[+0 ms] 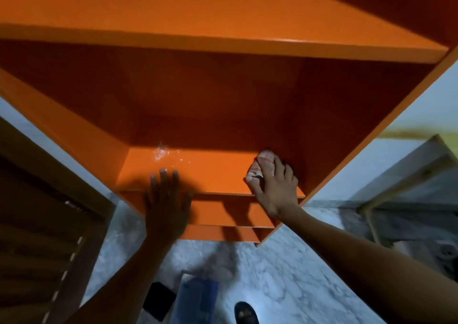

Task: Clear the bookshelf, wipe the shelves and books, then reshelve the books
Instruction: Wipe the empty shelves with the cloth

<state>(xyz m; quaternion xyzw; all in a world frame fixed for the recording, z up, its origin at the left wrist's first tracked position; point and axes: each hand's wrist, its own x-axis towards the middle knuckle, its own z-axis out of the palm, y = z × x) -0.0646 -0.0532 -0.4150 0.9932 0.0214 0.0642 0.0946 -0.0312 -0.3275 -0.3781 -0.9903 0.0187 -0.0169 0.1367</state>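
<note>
A crumpled cloth, pale with reddish stripes, lies on the orange shelf at its right end, close to the right side wall of the bookshelf. The right hand holds the cloth, its fingers curled over the cloth and pressing it down on the board. The left hand rests flat on the front edge of the same shelf, further left, with fingers straight and spread, holding nothing. Some pale specks shine on the shelf near its back left part. No books stand on the visible shelves. Below, on the marble floor, there is a blue object, a dark flat object just beside it, and a foot in a dark sandal.
</note>
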